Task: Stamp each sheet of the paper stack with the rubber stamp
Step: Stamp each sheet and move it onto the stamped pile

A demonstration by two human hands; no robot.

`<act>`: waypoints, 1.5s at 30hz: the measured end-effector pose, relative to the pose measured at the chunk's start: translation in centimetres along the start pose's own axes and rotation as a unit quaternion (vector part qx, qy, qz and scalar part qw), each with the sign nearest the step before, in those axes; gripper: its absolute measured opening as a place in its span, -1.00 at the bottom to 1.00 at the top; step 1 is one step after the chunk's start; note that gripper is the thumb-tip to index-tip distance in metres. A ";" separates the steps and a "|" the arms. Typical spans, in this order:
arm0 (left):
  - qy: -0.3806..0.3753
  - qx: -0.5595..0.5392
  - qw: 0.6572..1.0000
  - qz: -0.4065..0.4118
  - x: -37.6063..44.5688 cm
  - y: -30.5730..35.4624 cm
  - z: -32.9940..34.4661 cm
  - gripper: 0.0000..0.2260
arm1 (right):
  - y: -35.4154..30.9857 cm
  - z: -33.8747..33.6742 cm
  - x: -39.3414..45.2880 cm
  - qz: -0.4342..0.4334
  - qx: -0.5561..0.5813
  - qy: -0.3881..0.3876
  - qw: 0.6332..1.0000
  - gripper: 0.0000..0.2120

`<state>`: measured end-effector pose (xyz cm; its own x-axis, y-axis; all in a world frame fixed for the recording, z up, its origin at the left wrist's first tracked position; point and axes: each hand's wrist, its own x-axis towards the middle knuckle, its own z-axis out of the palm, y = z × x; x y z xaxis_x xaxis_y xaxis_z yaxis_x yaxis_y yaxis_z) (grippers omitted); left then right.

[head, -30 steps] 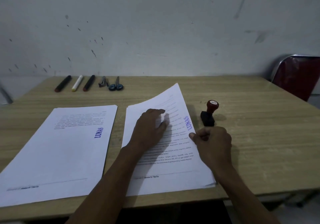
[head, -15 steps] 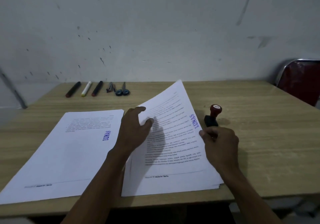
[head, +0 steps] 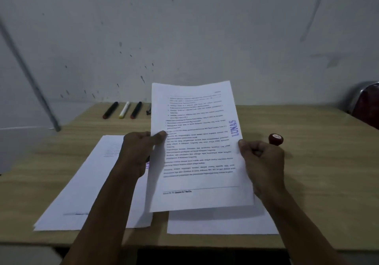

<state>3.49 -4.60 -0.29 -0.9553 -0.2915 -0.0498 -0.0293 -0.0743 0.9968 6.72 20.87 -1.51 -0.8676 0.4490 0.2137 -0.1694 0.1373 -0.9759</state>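
A printed sheet (head: 196,146) with a blue LUNAS stamp mark near its right edge is held up above the table. My left hand (head: 139,152) pinches its left edge and my right hand (head: 262,160) pinches its right edge. Under it lies the right paper stack (head: 221,221), mostly hidden by the raised sheet. A second pile of stamped sheets (head: 92,187) lies to the left. The rubber stamp (head: 275,139), with a red knob, stands on the table just behind my right hand.
Three markers (head: 123,110) lie in a row at the back of the wooden table (head: 328,172), with scissors partly hidden behind the sheet. A red chair (head: 365,105) stands at the right. The wall is close behind the table.
The top sheet has been lifted off the right stack and now stands raised between both hands. My left hand moved from the sheet's face to its left edge.
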 end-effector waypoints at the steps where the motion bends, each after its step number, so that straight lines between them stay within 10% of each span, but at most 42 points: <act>1: 0.019 0.019 1.000 0.009 0.2 0.2 -0.8 -0.89 | 0.0 0.8 -0.1 -0.004 -0.013 -0.008 1.000 -0.82; 16: 0.223 0.310 0.923 0.037 2.9 -1.0 -14.8 -0.76 | 0.5 14.4 -6.6 -0.072 -0.323 -0.200 0.922 -0.74; 29: 0.214 0.449 0.867 0.021 3.2 -2.6 -15.4 -0.64 | 0.5 16.3 -7.8 -0.129 -0.458 -0.210 0.854 -0.76; 35: 0.223 0.444 0.868 0.019 2.9 -3.1 -15.3 -0.40 | 0.9 16.1 -7.8 -0.146 -0.446 -0.216 0.856 -0.72; 45: 0.243 0.455 0.846 0.135 1.9 -2.5 -12.9 -0.58 | -0.3 13.7 -7.1 -0.172 -0.360 -0.214 0.892 -0.77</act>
<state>5.53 -17.28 -3.71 -0.7361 -0.5547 0.3879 -0.2542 0.7577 0.6011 6.52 5.61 -3.35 -0.9473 -0.0847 0.3088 -0.2488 0.8020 -0.5431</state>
